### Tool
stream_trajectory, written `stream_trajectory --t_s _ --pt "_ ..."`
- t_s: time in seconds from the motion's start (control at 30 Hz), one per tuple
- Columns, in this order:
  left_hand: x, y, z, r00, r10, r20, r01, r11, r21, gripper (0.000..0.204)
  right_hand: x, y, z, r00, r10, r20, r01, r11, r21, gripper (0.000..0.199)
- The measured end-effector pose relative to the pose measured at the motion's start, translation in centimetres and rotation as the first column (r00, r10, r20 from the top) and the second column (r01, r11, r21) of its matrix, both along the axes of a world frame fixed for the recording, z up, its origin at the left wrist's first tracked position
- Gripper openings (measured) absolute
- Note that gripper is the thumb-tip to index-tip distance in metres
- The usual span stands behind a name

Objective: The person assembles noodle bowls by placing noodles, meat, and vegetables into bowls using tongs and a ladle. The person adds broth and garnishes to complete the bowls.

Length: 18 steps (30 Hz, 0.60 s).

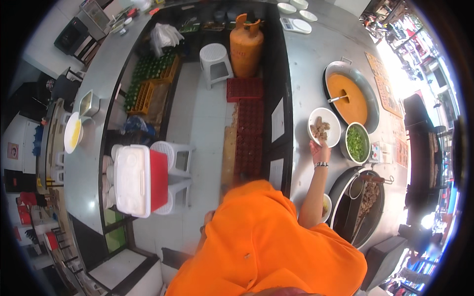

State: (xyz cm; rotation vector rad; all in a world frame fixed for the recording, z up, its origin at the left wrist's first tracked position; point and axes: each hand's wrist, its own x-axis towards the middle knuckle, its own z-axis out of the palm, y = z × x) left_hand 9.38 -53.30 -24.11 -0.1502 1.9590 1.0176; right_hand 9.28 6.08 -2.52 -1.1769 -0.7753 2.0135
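My right hand (320,150) reaches out over the steel counter (306,64) and grips the near rim of a white bowl (333,124) holding brown meat pieces. Just right of it stands a metal bowl of chopped green herbs (356,143). Beyond sits a large round pan of orange broth (348,96) with a ladle in it. Nearer me is a dark pot (358,204) with brown meat and a strainer. My left hand (207,218) hangs by my side, mostly hidden by my orange shirt; its fingers cannot be made out.
An orange gas cylinder (245,44), a white plastic stool (216,61) and red crates (245,123) stand on the tiled floor. A red cooler with a white lid (138,180) sits on stools at left. Green bottles fill yellow crates (148,84). A second counter (84,148) curves along the left.
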Motion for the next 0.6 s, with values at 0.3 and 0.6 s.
stream_trajectory --t_s 0.3,0.6 --pt "-8.5 5.3 2.5 0.998 0.052 0.034 -0.052 0.998 0.017 0.036 -8.1 0.8 1.4 0.998 -0.041 0.037 0.041 0.999 -0.017 0.06" --pt "-22.5 14.5 2.0 0.96 0.074 0.271 -0.064 0.997 -0.044 0.032 -15.9 2.2 1.7 0.994 -0.055 0.098 0.059 0.998 -0.032 0.058"
